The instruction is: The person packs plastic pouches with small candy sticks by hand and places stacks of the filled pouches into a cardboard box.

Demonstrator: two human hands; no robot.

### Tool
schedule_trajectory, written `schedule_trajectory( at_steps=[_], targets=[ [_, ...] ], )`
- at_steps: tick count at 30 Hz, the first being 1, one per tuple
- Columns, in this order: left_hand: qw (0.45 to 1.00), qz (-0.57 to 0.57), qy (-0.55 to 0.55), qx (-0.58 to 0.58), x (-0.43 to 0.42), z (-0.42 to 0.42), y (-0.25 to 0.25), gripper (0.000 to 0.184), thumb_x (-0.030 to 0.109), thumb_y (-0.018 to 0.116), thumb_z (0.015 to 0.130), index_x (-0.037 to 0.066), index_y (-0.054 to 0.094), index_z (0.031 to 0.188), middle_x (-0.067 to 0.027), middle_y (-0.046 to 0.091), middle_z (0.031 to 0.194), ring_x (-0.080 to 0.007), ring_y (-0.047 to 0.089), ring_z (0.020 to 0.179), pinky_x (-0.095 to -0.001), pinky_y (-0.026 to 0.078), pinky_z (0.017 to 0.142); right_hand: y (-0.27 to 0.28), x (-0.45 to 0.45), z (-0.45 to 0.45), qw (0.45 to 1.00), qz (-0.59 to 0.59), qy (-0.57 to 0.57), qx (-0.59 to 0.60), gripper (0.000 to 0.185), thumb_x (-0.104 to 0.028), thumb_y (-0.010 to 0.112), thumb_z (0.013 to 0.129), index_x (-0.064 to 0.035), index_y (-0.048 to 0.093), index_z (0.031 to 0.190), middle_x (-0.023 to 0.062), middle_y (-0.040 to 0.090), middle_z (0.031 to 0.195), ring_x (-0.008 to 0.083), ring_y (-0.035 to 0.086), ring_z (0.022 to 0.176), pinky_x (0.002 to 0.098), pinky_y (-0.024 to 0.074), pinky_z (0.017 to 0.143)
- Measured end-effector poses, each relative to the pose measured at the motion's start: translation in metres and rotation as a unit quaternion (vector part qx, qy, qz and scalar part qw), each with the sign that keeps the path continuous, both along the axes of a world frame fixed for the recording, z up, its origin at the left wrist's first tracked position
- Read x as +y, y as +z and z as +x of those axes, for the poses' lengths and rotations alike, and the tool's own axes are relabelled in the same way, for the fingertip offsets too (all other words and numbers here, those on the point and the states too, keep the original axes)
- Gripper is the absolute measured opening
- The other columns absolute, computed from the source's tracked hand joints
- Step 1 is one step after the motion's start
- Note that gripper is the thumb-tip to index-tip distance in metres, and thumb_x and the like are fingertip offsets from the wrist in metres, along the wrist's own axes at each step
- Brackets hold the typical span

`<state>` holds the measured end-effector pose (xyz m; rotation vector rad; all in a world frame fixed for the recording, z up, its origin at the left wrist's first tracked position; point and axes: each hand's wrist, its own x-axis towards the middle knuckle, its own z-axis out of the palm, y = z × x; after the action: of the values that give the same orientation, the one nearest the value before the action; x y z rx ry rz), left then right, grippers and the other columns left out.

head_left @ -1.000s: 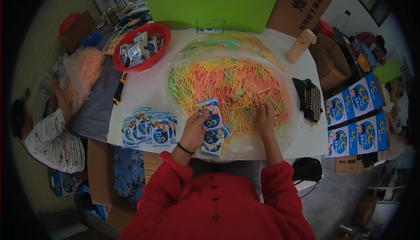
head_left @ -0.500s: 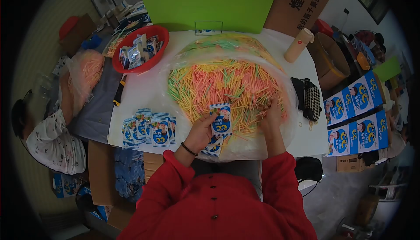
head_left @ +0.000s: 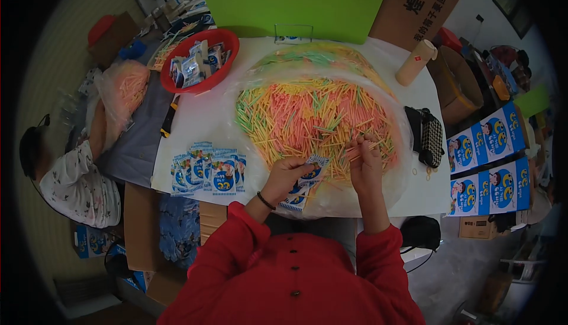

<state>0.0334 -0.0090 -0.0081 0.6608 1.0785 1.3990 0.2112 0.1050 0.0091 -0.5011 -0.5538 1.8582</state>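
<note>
My left hand (head_left: 284, 178), with a dark bracelet at the wrist, pinches a small blue-and-white printed packet (head_left: 315, 169) that is tilted toward the right. Another such packet (head_left: 296, 199) lies just below it at the near side of the bag. Closed fingers of my right hand (head_left: 367, 170) hold a few thin pastel sticks (head_left: 355, 151); how many is hidden. Both hands are over a large clear plastic bag (head_left: 395, 174) spread wide, heaped with pink, yellow and green sticks (head_left: 296, 115). Several more packets (head_left: 222, 174) lie overlapping to the left.
A red basin (head_left: 232, 64) of packets stands at the back left, near a yellow-black cutter (head_left: 170, 116). A beige bottle (head_left: 416, 63) and a black-and-white pouch (head_left: 432, 141) are on the right. Printed boxes (head_left: 503, 189) stand beyond. Another person (head_left: 80, 183) sits at far left.
The packet in my left hand has tipped from upright to a slant toward the right. My right hand has drawn its fingers together around some sticks. The whole view has shifted slightly.
</note>
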Motion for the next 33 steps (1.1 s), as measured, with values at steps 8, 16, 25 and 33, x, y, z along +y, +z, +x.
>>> schedule_trajectory(
  at_steps=[8,16,25,33],
  targets=[
    [0.991,0.050,-0.043,0.115,0.000,0.002,0.010,0.016,0.005,0.063,0.089,-0.001,0.070,0.103,0.0004,0.069,0.086,-0.0028,0.060,0.075,-0.0191,0.048,0.067,0.041,-0.023,-0.023,0.967,0.220,0.121,-0.034,0.007,-0.011,0.047,0.099,-0.0091,0.050,0.105,0.0040,0.053,0.092,0.0184,0.055,0.087,0.0351,0.0474,0.085],
    [0.994,0.060,-0.048,0.076,-0.001,0.002,0.016,0.019,0.004,0.062,0.090,0.000,0.069,0.107,0.0014,0.068,0.088,-0.0038,0.060,0.079,-0.0200,0.049,0.071,0.020,-0.022,-0.022,0.947,0.246,0.136,-0.156,0.007,-0.012,0.044,0.100,-0.0079,0.050,0.103,0.0059,0.058,0.093,0.0218,0.059,0.100,0.0365,0.0464,0.089],
    [0.997,0.061,-0.026,0.045,0.017,0.008,0.001,0.022,0.004,0.059,0.091,-0.001,0.066,0.111,-0.0021,0.068,0.098,-0.0074,0.061,0.087,-0.0219,0.049,0.078,0.015,-0.007,-0.024,0.768,0.492,0.108,-0.396,0.020,-0.013,0.046,0.099,-0.0040,0.053,0.116,0.0089,0.057,0.125,0.0211,0.042,0.128,0.0364,0.0358,0.102],
    [0.991,0.116,-0.020,0.065,0.038,0.002,-0.001,0.028,0.006,0.049,0.098,0.001,0.057,0.124,-0.0034,0.063,0.115,-0.0109,0.059,0.104,-0.0256,0.046,0.090,0.044,0.015,-0.009,0.842,0.367,0.100,-0.382,0.040,-0.020,0.040,0.101,-0.0022,0.043,0.136,0.0079,0.046,0.139,0.0188,0.041,0.129,0.0325,0.0293,0.109]
  ],
)
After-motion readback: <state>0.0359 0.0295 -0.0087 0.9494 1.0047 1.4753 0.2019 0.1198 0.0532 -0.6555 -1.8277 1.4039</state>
